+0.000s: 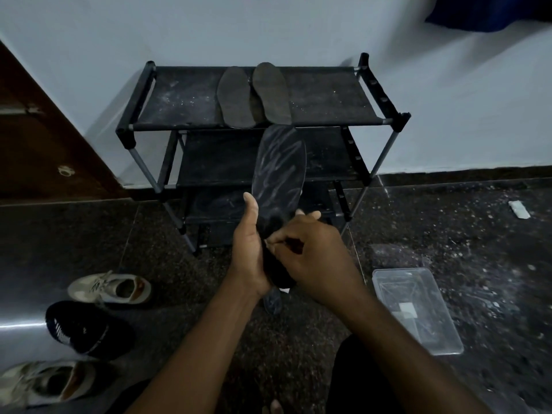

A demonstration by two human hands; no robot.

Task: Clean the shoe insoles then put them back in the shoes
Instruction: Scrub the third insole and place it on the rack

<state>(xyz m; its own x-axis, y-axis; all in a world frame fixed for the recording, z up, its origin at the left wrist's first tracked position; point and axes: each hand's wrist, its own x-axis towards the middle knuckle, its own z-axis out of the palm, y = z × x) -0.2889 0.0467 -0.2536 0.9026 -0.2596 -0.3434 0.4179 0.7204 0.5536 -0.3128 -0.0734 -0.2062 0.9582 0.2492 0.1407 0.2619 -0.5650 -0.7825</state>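
My left hand (249, 249) grips the heel end of a black insole (279, 168) streaked with white powder, its toe pointing up toward the rack. My right hand (310, 252) pinches something small and dark against the lower part of that insole; I cannot tell what it is. Two grey insoles (236, 97) (273, 92) lie side by side on the top shelf of the black shoe rack (185, 97). On the floor at the left stand a beige sneaker (110, 288), a black shoe (80, 327) and a second beige sneaker (44, 380).
A clear plastic box (418, 309) lies on the dark speckled floor at the right, which is dusted with white powder. A small white object (519, 209) lies farther right. A brown door (44, 138) is at the left and the wall stands behind the rack.
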